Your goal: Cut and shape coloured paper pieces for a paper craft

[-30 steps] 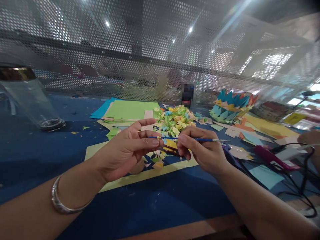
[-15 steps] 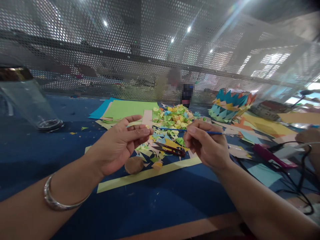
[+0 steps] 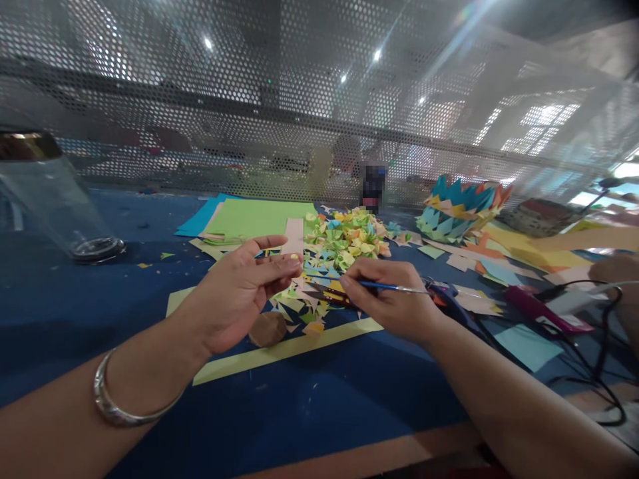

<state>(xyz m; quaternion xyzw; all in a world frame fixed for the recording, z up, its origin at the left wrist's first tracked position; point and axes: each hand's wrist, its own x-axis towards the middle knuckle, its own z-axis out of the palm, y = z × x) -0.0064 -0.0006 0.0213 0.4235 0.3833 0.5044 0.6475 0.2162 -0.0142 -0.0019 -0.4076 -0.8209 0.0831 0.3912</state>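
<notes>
My left hand (image 3: 244, 289), wearing a silver bangle (image 3: 112, 396), is raised over the table with thumb and fingers pinched. A tiny yellow bit (image 3: 294, 257), apparently paper, shows at its thumb tip; the index finger stands a little apart. In my right hand (image 3: 387, 293) is a thin blue brush (image 3: 382, 285), its narrow handle end pointing left toward the left hand and its metal-collared end to the right. Dark red-handled scissors or snips (image 3: 332, 296), partly hidden, lie among paper scraps (image 3: 312, 309) below the hands. Behind them rises a heap of small folded paper pieces (image 3: 352, 236).
Coloured sheets (image 3: 264, 216) lie at the back left, and a clear jar (image 3: 54, 206) stands far left. A yellow strip (image 3: 284, 352) and a brown round object (image 3: 267, 329) lie in front. At right are a spiky paper basket (image 3: 452, 209), a magenta device (image 3: 544, 309) and cables (image 3: 602, 346).
My right hand has moved left and down with the brush, whose handle end now lies lower, below the left fingertips. My left hand has barely shifted.
</notes>
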